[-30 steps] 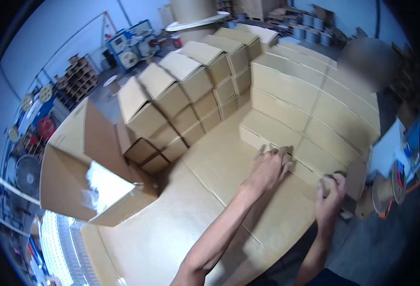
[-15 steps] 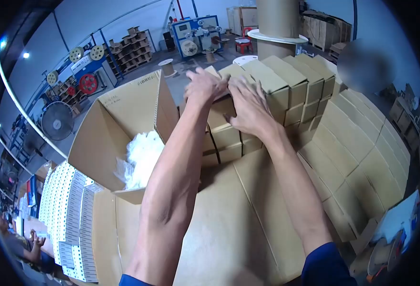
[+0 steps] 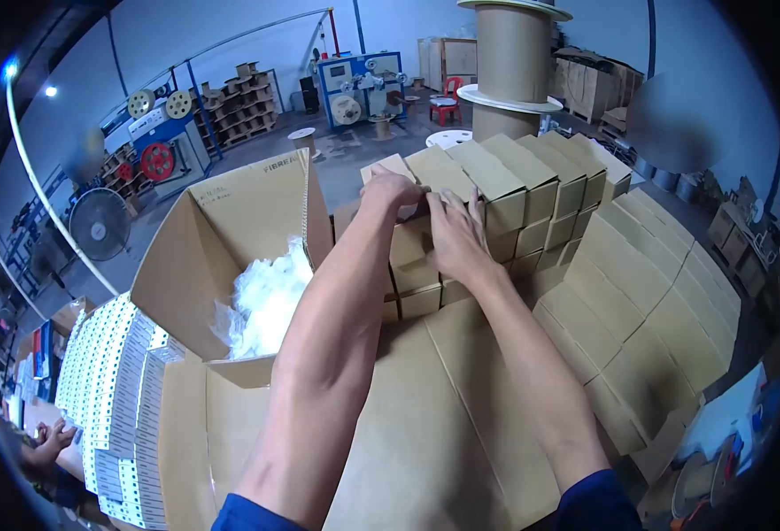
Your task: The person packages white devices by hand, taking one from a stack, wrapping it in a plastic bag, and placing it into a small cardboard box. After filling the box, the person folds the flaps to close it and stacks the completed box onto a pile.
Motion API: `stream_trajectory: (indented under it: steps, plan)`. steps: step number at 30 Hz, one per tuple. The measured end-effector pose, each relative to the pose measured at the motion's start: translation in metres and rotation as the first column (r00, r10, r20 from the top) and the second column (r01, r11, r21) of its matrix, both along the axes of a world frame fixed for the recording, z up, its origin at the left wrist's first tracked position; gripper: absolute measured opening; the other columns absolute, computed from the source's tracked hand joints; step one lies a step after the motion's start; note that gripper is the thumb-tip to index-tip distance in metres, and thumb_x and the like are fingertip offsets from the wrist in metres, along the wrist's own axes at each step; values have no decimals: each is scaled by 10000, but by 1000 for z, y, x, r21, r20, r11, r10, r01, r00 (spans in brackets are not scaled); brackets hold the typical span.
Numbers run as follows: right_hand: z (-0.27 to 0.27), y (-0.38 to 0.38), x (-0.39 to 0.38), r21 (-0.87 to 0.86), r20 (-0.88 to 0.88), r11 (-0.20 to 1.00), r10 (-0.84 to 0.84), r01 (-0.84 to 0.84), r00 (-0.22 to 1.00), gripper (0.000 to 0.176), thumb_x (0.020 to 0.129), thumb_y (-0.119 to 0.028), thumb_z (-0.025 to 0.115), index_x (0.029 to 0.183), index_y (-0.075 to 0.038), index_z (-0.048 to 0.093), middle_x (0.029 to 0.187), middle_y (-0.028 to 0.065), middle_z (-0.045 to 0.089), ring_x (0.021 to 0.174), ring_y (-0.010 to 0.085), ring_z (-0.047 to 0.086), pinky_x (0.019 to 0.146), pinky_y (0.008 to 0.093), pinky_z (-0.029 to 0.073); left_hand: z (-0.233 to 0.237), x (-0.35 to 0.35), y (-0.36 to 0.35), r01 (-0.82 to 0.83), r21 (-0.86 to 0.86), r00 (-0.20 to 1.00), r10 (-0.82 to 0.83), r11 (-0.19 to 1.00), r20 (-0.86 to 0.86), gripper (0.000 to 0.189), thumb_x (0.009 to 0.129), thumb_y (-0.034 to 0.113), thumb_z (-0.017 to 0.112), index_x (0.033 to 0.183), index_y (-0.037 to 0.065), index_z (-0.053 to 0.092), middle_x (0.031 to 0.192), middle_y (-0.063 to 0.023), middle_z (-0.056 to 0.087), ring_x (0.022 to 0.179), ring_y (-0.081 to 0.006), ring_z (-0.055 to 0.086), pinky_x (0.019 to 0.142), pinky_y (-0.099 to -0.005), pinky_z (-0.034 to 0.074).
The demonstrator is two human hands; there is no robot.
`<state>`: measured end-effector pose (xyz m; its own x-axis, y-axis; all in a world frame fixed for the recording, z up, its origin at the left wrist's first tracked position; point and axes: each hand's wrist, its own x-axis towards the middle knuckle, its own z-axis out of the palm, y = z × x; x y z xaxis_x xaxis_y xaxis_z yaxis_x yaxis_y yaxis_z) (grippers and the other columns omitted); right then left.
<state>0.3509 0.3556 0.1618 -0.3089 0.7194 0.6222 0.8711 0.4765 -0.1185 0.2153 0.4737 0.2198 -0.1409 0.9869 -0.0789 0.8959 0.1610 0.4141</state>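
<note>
My left hand (image 3: 393, 190) is at the top of a small brown cardboard box (image 3: 412, 243), at the left end of a stacked block of similar boxes (image 3: 487, 173). Its fingers are bent over the upper edge, with the tips partly hidden. Close on its right, my right hand (image 3: 457, 234) grips the same box near its top, fingers pointing away and the thumb mostly hidden. A dark gap shows between the two hands. Left of my forearms stands a large open carton (image 3: 173, 274) with crumpled clear plastic (image 3: 270, 296) inside.
Another block of boxes (image 3: 656, 301) stands at the right. A broad cardboard surface (image 3: 417, 416) lies below my arms. Stacked white perforated pieces (image 3: 111, 380) are at the left, near another person's hand (image 3: 52, 441). Large spools (image 3: 512, 57), machines and a fan (image 3: 100, 226) stand beyond.
The view has shifted, so the near boxes appear slightly lower. My left hand's fingers were spread and are now curled in at the box top. My right hand stays at the box, its fingers closer together.
</note>
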Motion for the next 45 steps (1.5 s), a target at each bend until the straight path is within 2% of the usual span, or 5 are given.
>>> stream_trajectory:
  steps: [8, 21, 33, 37, 45]
  plan:
    - [-7, -125, 33, -2, -546, 818, 481, -575, 686, 929, 721, -30, 737, 1540, -29, 297, 1556, 210, 400, 1496, 334, 362, 1223, 478, 330, 31, -15, -230, 167, 244, 982, -138, 955, -131, 688, 943, 515, 633, 1298, -67, 541, 1174, -404, 620, 1109, -559, 636, 957, -547, 544]
    - [-175, -299, -17, -318, -897, 418, 157, -851, 413, 1424, 560, -72, 1014, 1648, -107, 95, 1415, 144, 494, 1380, 281, 474, 1218, 426, 335, -150, -190, -484, 602, 260, 766, -638, 755, 79, 761, 679, 325, 854, 1332, 83, 549, 1354, -213, 620, 1206, -416, 618, 1026, -515, 506]
    - [-208, -347, -59, -422, -850, 439, 115, -793, 515, 1510, 523, -37, 1021, 1658, -109, 28, 1578, 158, 378, 1475, 301, 398, 1244, 429, 314, -260, -259, -514, -356, 89, 581, 145, 930, 801, 309, 1056, 251, 628, 975, -31, 726, 840, 1, 680, 804, -88, 614, 742, -274, 503]
    - [-206, -352, -56, -456, -817, 454, 128, -765, 563, 1455, 533, -52, 1019, 1649, -79, 85, 1607, 168, 351, 1487, 302, 382, 1241, 443, 316, -268, -241, -512, -424, -181, 98, 244, 887, 965, 273, 1065, 239, 617, 1185, -3, 653, 823, 15, 606, 759, -64, 517, 677, -239, 420]
    - [-155, -382, -69, -556, -503, 684, 176, -472, 846, 980, 719, -298, 937, 1535, -95, 433, 1649, 237, 257, 1490, 417, 363, 1217, 474, 348, -211, -195, -579, -329, 427, 813, 23, 842, 582, 843, 873, 218, 809, 1557, 65, 340, 1560, -244, 402, 1441, -377, 418, 1179, -492, 368]
